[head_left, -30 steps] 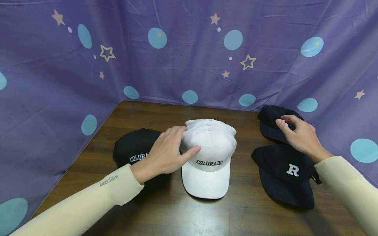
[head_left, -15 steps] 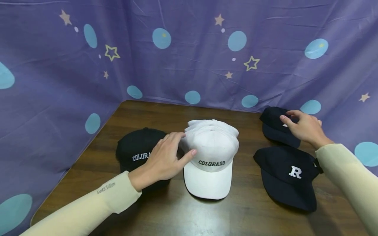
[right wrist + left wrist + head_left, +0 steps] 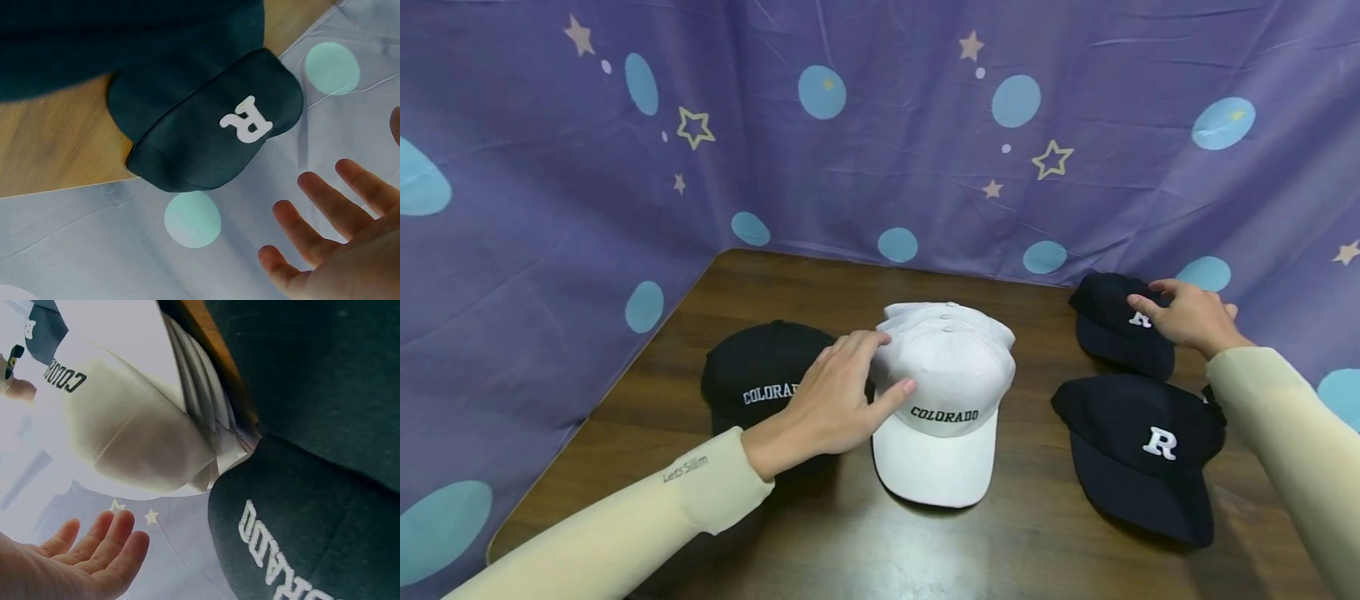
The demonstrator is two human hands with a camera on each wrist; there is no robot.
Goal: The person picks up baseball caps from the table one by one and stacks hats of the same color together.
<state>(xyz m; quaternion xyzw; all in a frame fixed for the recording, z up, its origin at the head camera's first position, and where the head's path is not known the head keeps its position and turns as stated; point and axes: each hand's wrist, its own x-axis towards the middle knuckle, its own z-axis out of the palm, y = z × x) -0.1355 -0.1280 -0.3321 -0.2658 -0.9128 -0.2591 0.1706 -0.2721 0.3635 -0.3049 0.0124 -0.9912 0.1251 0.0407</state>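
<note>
A nested stack of white baseball caps (image 3: 943, 375), with COLORADO on the front one, stands mid-table. My left hand (image 3: 842, 396) is beside its left side, fingers extended and thumb in front of the crown in the head view. The left wrist view shows that hand (image 3: 94, 565) with nothing in it, below the white crowns. Partly behind it is a black COLORADO cap (image 3: 763, 358). At the far right, my right hand (image 3: 1195, 317) overlaps a navy cap (image 3: 1108, 300) with a white R. In the right wrist view its fingers (image 3: 337, 206) are spread, apart from the cap.
Another navy R cap (image 3: 1123, 417) lies nearer on the right, under the right forearm in the head view. The wooden table (image 3: 1000, 558) runs back to a purple curtain (image 3: 910, 183) with stars and dots, which also hangs along the left side.
My right hand has drawn slightly back to the right, uncovering the R on the far navy cap. The head view has turned a little left. My left hand stays beside the white stack.
</note>
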